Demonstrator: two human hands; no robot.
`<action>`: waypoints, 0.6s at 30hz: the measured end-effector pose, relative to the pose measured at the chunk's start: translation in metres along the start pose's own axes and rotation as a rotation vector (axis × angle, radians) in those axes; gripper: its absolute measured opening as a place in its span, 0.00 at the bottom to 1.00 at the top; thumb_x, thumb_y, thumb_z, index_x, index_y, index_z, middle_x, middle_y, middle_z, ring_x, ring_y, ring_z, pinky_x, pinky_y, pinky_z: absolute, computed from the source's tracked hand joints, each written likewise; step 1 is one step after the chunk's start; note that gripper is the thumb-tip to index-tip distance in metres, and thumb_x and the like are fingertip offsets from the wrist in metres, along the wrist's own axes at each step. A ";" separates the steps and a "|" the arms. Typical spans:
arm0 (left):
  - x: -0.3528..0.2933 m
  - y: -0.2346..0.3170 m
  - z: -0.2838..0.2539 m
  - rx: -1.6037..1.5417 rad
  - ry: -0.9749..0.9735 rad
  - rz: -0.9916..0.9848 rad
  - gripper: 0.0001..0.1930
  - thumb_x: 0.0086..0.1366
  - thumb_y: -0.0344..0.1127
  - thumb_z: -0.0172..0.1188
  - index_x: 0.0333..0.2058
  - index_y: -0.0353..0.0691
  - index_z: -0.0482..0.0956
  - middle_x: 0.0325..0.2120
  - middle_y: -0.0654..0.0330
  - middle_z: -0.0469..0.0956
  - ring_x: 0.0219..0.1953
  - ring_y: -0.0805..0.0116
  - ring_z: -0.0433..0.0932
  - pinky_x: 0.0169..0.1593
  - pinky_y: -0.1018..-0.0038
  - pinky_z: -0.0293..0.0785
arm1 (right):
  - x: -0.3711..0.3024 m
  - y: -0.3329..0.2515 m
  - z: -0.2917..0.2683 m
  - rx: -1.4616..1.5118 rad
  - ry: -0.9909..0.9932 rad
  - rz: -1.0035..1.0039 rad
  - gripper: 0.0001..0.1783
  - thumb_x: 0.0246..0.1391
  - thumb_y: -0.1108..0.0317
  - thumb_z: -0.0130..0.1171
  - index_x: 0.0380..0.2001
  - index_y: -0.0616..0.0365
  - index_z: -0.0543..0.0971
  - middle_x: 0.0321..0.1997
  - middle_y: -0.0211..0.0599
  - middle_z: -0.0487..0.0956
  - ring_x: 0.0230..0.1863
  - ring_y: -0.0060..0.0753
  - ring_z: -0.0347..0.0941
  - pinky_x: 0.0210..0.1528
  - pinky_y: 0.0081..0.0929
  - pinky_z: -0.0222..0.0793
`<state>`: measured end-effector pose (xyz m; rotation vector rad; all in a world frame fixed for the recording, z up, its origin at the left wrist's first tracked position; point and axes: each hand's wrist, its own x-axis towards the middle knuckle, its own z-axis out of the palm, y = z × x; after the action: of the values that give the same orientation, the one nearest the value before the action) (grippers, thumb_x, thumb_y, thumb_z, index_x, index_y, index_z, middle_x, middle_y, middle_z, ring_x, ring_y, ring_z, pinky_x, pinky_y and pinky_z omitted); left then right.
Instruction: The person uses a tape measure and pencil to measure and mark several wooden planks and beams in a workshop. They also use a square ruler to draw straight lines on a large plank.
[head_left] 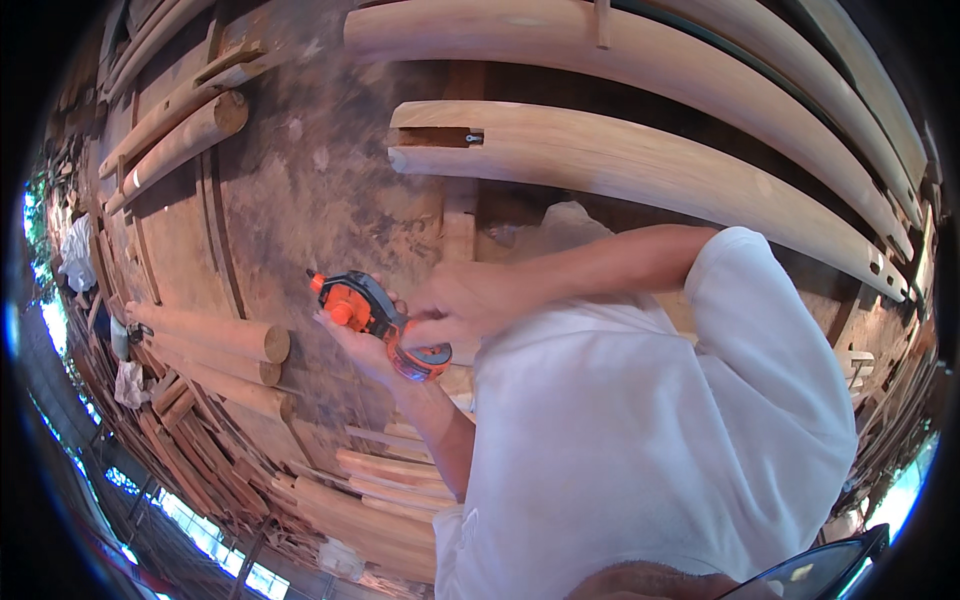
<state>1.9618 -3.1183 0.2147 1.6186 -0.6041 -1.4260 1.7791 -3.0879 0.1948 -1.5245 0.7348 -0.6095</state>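
An orange and black hand-held line reel [352, 303], shaped like a chalk or ink line marker, lies across the palm of my left hand [362, 348]. That hand is closed round it from below, palm turned up. A round orange and black end [424, 362] of the reel points back toward my body. Over this end comes my right hand [452, 303], its fingers curled down against the reel and a little blurred. Just beyond my hands is a long rounded wooden beam [600, 155], its near-left end cut with a slot. Inside the slot sits a small metal piece [473, 138].
More long beams [560, 30] lie beyond, running to the right. Round logs [190, 148] rest at the far left, and others [215, 333] nearer on the left. Sawn boards [390, 485] are stacked beside my body. Brown, dusty ground [320, 190] shows between the timbers.
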 end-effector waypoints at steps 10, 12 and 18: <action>0.015 -0.015 -0.014 0.003 -0.058 -0.154 0.35 0.76 0.70 0.42 0.51 0.40 0.79 0.37 0.54 0.84 0.32 0.63 0.82 0.32 0.66 0.81 | -0.002 0.030 0.007 -0.430 0.267 -0.768 0.28 0.52 0.62 0.73 0.55 0.58 0.76 0.58 0.44 0.76 0.48 0.48 0.77 0.42 0.40 0.78; 0.027 -0.022 -0.019 -0.016 -0.066 -0.197 0.36 0.76 0.70 0.42 0.51 0.40 0.79 0.37 0.54 0.84 0.32 0.63 0.82 0.32 0.65 0.81 | 0.011 0.044 0.018 -0.389 0.347 -0.798 0.26 0.55 0.59 0.71 0.53 0.59 0.77 0.51 0.45 0.80 0.45 0.48 0.79 0.41 0.40 0.78; 0.051 -0.036 -0.035 -0.149 -0.052 -0.169 0.36 0.76 0.70 0.42 0.51 0.39 0.78 0.37 0.53 0.83 0.32 0.62 0.81 0.36 0.63 0.81 | 0.017 0.023 0.039 -0.030 0.376 -0.050 0.20 0.63 0.52 0.62 0.43 0.61 0.79 0.29 0.51 0.82 0.33 0.55 0.81 0.35 0.45 0.76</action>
<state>2.0001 -3.1321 0.1561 1.5477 -0.3871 -1.6017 1.8176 -3.0752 0.1682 -1.4747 0.9956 -0.9416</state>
